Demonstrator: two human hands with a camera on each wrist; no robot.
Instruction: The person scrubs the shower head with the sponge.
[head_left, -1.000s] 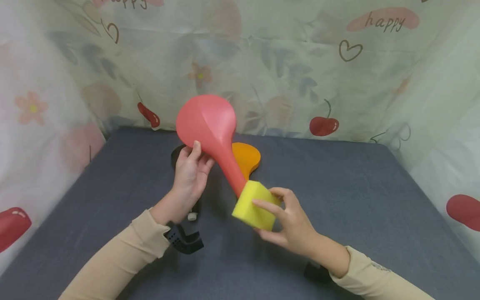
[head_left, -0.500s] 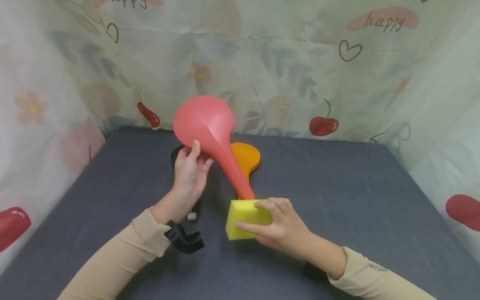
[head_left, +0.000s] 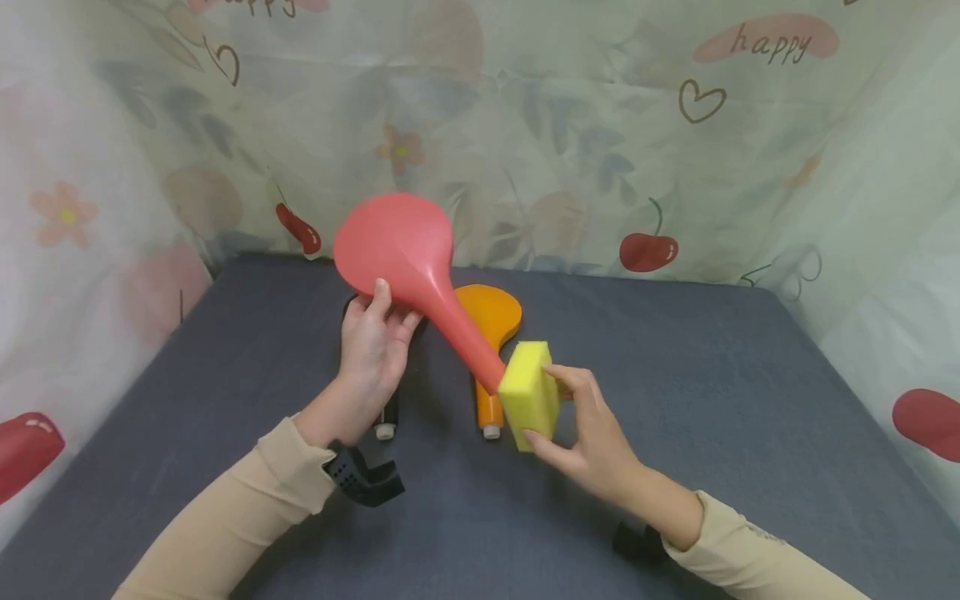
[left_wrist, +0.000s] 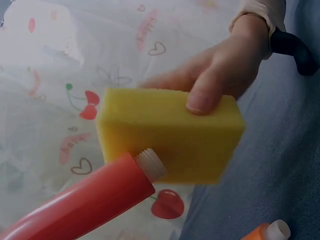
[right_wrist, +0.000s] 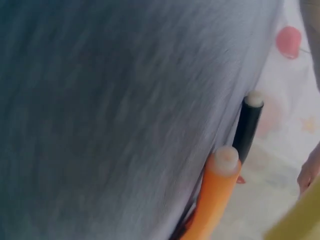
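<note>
A red paddle-shaped object point(head_left: 395, 242) with a round head, long handle and threaded white tip point(left_wrist: 150, 165) is held tilted above the table. My left hand point(head_left: 371, 342) holds its head at the lower edge, thumb in front and other fingers behind. At the handle's end, my right hand point(head_left: 592, 437) pinches a yellow sponge point(head_left: 531, 396) between thumb and fingers. In the left wrist view the sponge lies close behind the white tip; whether they touch, I cannot tell. Only a blurred corner of the sponge point(right_wrist: 300, 215) enters the right wrist view.
An orange paddle-shaped object point(head_left: 495, 312) lies on the dark grey table point(head_left: 675, 383), partly behind the red handle. Left of it lies a black one point(head_left: 387, 415), mostly hidden by my left hand. Patterned cloth point(head_left: 570, 125) surrounds the table's back and sides.
The sponge first drops below the handle's end, then rises and turns narrow side toward the head camera, farther right. The red object has shifted slightly left with my left hand.
</note>
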